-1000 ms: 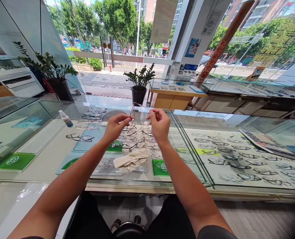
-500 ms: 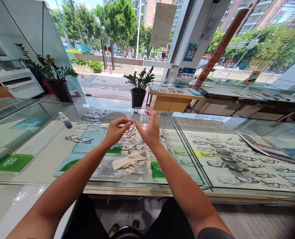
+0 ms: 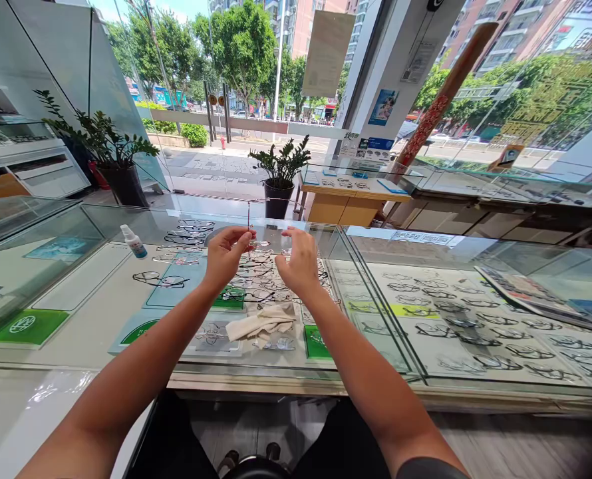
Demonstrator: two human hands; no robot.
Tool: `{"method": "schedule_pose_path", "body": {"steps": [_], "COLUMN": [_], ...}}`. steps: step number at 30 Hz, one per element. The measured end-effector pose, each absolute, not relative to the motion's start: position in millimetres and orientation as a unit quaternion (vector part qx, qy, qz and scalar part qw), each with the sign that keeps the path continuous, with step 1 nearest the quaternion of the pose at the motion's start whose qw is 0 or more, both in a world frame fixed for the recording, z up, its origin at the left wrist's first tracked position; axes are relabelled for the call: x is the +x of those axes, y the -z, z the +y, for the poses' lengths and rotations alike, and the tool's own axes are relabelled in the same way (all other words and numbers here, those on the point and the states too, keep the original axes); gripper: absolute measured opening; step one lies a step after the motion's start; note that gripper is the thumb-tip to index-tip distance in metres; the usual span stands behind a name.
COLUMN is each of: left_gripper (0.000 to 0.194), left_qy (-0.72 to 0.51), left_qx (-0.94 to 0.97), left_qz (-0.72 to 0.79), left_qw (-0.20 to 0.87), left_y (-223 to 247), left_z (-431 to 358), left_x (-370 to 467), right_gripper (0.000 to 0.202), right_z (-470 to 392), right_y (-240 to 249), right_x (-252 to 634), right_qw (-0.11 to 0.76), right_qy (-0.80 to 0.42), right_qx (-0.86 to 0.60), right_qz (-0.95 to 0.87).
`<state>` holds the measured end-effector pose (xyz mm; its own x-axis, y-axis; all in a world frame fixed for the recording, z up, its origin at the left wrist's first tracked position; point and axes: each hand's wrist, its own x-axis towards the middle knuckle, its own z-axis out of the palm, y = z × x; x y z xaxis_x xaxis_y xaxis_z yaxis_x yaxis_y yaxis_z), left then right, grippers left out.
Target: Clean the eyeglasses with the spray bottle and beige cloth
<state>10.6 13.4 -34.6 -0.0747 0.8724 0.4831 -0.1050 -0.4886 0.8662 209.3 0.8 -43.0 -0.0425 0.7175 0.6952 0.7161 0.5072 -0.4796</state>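
Above the glass counter, my left hand [image 3: 225, 256] pinches a thin-framed pair of eyeglasses [image 3: 249, 216] between thumb and fingers. The glasses are turned nearly edge-on, so only a slim dark reddish line of them shows. Just to the right, my right hand [image 3: 298, 259] is raised with thumb and index finger apart, holding nothing and not touching the glasses. Below the hands, a crumpled cream cloth [image 3: 261, 324] lies on the counter top near several eyeglass frames. Another pair of dark eyeglasses [image 3: 160, 279] rests left of my left forearm.
A small white spray bottle [image 3: 134, 241] stands on the left of the glass counter [image 3: 296, 374]. Rows of eyeglasses [image 3: 475, 326] fill the display case at right, and a magazine-like board [image 3: 530, 293] lies on top. Potted plants [image 3: 279, 176] stand beyond the counter.
My left hand has moved slightly left with the eyeglasses and turned them edge-on. The right hand has come away from them and lowered a little.
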Motion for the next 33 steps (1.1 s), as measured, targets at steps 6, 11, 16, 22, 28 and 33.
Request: {"method": "schedule_pose_path", "body": {"steps": [6,11,16,22,28,33], "left_gripper": [0.038,0.034,0.035,0.027,0.056,0.076], "left_qy": [-0.621,-0.594,-0.586,-0.615,-0.672,-0.597], "left_qx": [0.615,0.639,0.636,0.648,0.481,0.303], "left_qz": [0.348,0.315,0.302,0.350,0.561,0.742], "left_qw": [0.337,0.373,0.402,0.283,-0.046,-0.033], "left_y": [36,36,35,27,11,20], "left_z": [9,7,6,11,44,67], "left_x": [13,14,14,5,-69,-127], "right_gripper": [0.040,0.033,0.032,0.031,0.025,0.026], "right_z": [-5,-11,-11,-11,-9,-7], "right_y": [39,36,38,38,37,38], "right_x": [203,197,196,199,204,204], "right_qw": [0.486,0.503,0.510,0.518,0.537,0.538], "right_qy": [-0.040,-0.098,-0.146,-0.137,-0.127,-0.124], "right_qx": [-0.416,-0.349,-0.343,-0.352,-0.351,-0.351], "right_qz": [-0.768,-0.785,-0.775,-0.768,-0.757,-0.756]}}
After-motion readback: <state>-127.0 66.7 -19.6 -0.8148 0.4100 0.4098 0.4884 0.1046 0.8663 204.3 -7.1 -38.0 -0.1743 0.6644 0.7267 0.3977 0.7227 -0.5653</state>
